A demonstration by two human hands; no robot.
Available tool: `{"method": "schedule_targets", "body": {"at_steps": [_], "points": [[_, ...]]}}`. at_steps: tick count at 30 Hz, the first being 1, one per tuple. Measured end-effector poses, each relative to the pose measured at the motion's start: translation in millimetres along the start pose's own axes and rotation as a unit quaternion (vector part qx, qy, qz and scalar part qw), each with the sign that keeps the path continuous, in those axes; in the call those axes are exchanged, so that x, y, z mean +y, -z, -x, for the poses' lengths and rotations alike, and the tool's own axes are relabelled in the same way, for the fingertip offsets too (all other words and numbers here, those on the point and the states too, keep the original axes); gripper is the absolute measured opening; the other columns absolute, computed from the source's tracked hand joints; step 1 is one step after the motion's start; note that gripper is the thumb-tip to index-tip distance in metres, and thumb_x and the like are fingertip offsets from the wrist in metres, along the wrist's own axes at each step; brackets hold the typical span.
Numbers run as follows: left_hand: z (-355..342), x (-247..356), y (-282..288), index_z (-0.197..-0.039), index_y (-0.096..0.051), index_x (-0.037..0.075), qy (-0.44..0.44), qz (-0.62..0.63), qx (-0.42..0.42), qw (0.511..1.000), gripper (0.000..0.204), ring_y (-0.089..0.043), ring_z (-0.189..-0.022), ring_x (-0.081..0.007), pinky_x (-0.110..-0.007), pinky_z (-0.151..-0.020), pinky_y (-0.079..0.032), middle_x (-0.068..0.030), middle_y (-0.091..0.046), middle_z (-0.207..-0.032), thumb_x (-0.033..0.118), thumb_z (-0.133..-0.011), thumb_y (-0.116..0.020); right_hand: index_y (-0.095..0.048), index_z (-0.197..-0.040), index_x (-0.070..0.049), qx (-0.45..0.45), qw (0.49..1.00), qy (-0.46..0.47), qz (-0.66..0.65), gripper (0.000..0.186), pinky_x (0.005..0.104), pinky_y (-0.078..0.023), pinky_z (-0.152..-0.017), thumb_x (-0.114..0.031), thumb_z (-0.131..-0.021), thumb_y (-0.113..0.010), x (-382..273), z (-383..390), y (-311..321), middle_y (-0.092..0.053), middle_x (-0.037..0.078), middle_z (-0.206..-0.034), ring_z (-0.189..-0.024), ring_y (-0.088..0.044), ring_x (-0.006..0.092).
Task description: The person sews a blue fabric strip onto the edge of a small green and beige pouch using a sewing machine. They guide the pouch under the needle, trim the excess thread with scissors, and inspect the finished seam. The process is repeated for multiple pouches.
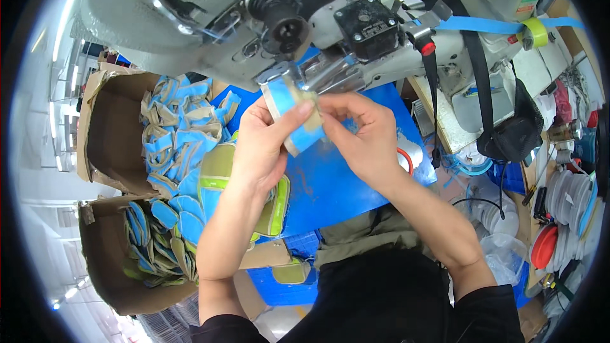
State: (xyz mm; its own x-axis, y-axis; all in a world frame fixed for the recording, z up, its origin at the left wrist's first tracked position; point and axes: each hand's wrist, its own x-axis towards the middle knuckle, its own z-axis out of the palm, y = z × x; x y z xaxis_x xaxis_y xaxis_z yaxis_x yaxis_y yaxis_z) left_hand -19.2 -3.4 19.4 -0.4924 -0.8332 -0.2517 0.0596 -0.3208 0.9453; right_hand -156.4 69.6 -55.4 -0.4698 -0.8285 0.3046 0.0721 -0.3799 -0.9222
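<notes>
A blue and beige fabric piece (pixel 279 96) is held up just below the needle area of a grey sewing machine (pixel 146 16). My left hand (pixel 259 143) grips its left side, with the thumb lying across the front. My right hand (pixel 363 136) pinches the piece's right edge between thumb and fingertips, close to the other thumb. Part of the fabric is hidden behind my fingers. Beside my left forearm lie olive pieces with lime-green edging (pixel 217 164), partly covered by the arm.
Blue and beige fabric pieces (pixel 181 117) heap up at the left, by an upper cardboard box (pixel 117 146). A lower box (pixel 101 248) holds more padded pieces. Blue tape (pixel 489 23) runs to the machine from the right. White reels (pixel 569 200) stand at far right.
</notes>
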Motion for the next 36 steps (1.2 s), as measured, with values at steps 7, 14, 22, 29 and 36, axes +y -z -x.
{"method": "schedule_targets", "body": {"at_steps": [7, 14, 22, 29, 36], "points": [[9.3, -7.9, 8.6, -0.111, -0.074, 0.000, -0.069, -0.092, 0.021, 0.993, 0.023, -0.071, -0.086, -0.0119, -0.027, -0.079, -0.057, -0.0091, -0.077, -0.102, 0.003, -0.089, -0.079, -0.070, -0.108, -0.004, -0.015, 0.984, 0.133, 0.113, 0.029, 0.0307, -0.054, -0.071, 0.001, -0.080, -0.075, 7.0, -2.6, 4.2, -0.067, 0.008, -0.089, -0.081, -0.069, 0.0200], [3.1, -15.3, 5.2, -0.109, -0.073, 0.000, -0.085, -0.064, 0.015, 0.994, 0.021, -0.071, -0.087, -0.0125, -0.027, -0.079, -0.057, -0.0093, -0.076, -0.100, 0.004, -0.089, -0.078, -0.071, -0.112, -0.006, -0.002, 0.989, 0.129, 0.073, 0.034, 0.0310, -0.054, -0.071, 0.005, -0.080, -0.071, 17.2, 3.5, 0.0, -0.067, 0.008, -0.089, -0.080, -0.067, 0.0201], [-0.6, -12.7, 3.8, -0.111, -0.070, 0.001, -0.057, -0.036, 0.017, 0.998, 0.025, -0.072, -0.087, -0.0131, -0.029, -0.080, -0.058, -0.0087, -0.076, -0.100, -0.001, -0.087, -0.078, -0.073, -0.113, -0.005, 0.005, 0.998, 0.059, 0.024, 0.033, 0.0295, -0.053, -0.073, 0.004, -0.081, -0.071, 12.7, 8.2, -4.3, -0.068, 0.008, -0.088, -0.080, -0.066, 0.0166], [-6.0, -7.3, 2.0, -0.113, -0.068, 0.000, -0.058, -0.052, 0.026, 0.997, 0.026, -0.071, -0.087, -0.0117, -0.027, -0.080, -0.058, -0.0073, -0.075, -0.100, 0.002, -0.089, -0.077, -0.073, -0.110, -0.001, 0.040, 0.991, -0.060, -0.114, 0.027, 0.0261, -0.052, -0.070, 0.000, -0.083, -0.074, 9.7, 7.5, -11.2, -0.071, 0.008, -0.089, -0.080, -0.068, 0.0119], [4.7, -9.7, 9.6, -0.113, -0.069, -0.001, -0.102, -0.105, 0.007, 0.989, 0.022, -0.072, -0.087, -0.0125, -0.028, -0.080, -0.059, -0.0096, -0.076, -0.102, 0.007, -0.094, -0.074, -0.074, -0.106, 0.000, 0.012, 0.999, 0.011, -0.045, 0.023, 0.0242, -0.051, -0.063, -0.003, -0.084, -0.077, 9.4, 5.2, -2.6, -0.071, 0.006, -0.089, -0.078, -0.067, 0.0100]]}}
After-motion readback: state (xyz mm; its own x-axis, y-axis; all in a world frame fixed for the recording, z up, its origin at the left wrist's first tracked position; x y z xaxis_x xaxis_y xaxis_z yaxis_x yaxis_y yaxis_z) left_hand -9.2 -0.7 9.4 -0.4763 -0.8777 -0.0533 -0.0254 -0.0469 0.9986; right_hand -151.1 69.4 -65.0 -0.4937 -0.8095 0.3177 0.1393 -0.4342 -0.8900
